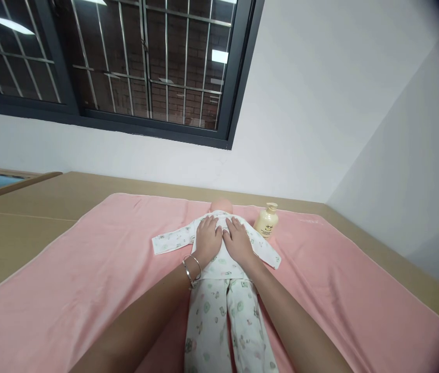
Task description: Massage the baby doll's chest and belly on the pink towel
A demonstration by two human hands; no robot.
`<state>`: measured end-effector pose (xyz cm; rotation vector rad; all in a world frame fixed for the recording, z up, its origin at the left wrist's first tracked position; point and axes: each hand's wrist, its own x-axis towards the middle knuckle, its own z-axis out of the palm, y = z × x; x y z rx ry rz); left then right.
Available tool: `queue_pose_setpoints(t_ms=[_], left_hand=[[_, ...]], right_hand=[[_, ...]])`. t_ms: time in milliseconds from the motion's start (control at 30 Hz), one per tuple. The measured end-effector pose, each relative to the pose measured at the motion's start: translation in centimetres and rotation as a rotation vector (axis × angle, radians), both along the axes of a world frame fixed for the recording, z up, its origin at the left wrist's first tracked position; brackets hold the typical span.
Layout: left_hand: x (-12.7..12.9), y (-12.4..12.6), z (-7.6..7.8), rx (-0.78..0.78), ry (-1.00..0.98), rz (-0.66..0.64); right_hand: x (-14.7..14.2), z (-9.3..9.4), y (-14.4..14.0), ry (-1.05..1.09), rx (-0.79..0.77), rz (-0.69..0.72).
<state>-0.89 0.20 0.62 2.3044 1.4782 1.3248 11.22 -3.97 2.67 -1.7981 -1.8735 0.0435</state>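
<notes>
A baby doll (219,290) in white printed pyjamas lies on its back on a pink towel (87,280), head away from me. My left hand (207,239), with silver bangles at the wrist, rests flat on the doll's chest. My right hand (238,241) lies flat beside it on the same chest, the two hands touching. Both have their fingers spread loosely and hold nothing. The doll's sleeves stretch out to either side; its head (221,204) is partly hidden behind my hands.
A cream lotion bottle (266,220) stands on the towel just right of the doll's head. The towel covers a tan surface (20,217) against a white wall, under a barred window (126,62). A wooden frame edge (5,184) shows at far left.
</notes>
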Motion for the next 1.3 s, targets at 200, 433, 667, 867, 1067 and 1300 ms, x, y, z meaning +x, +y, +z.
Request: queue_pose_setpoints(t_ms=[200, 433, 667, 867, 1067, 1300], left_hand=[[-0.1, -0.2, 0.2, 0.006, 0.014, 0.000], [-0.1, -1.2, 0.8, 0.109, 0.052, -0.011], [0.1, -1.4, 1.0, 0.049, 0.045, 0.066], [0.2, -0.6, 0.2, 0.004, 0.033, 0.107], [0.1, -0.1, -0.1, -0.030, 0.049, 0.063], [0.1, -0.2, 0.1, -0.039, 0.041, 0.042]], right_hand=[[-0.1, 0.1, -0.3, 0.030, 0.006, 0.003], [0.8, -0.2, 0.4, 0.018, 0.001, 0.072], [1.5, 0.3, 0.3, -0.032, 0.008, 0.110], [-0.7, 1.7, -1.5, -0.091, 0.035, 0.024], [-0.6, 1.6, -1.3, -0.058, 0.047, 0.104], [0.2, 0.0, 0.0, 0.064, 0.026, 0.067]])
